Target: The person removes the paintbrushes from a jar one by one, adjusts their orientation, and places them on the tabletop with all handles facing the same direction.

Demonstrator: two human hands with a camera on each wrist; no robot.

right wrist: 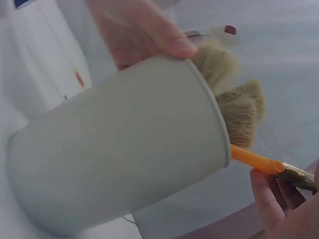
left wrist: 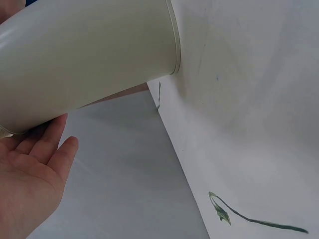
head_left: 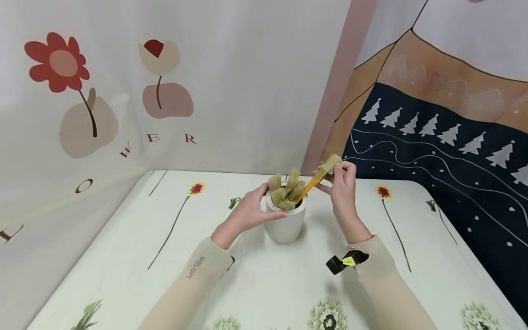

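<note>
A pale, round pot [head_left: 284, 229] stands on the white counter [head_left: 251, 293], steadied by the left hand [head_left: 249, 210], whose thumb lies along the near side of the rim while its fingers reach round the left side, so the hand is parted only as wide as the pot it grips. Several brush heads [head_left: 283, 199] with straw-coloured bristles stick up out of the pot's mouth, leaning in different directions. The right hand [head_left: 344, 183], to the right of the pot and a little above its rim, pinches an orange-handled brush [head_left: 306, 188] between thumb and fingers, close to where its metal band meets the bristles (the right wrist view shows that band best). The brush slants, its bristle end up and to the right, and the lower part of its handle is inside the pot, its tip hidden. Both arms wear beige sleeves [head_left: 208, 261], and a black device [head_left: 348, 261] with a yellow label sits at the right wrist. The counter's covering is printed with flowers on thin stems. Behind it hangs a pale curtain [head_left: 247, 91] with flower shapes and letters, and to the right a dark panel [head_left: 433, 151] printed with white trees.
</note>
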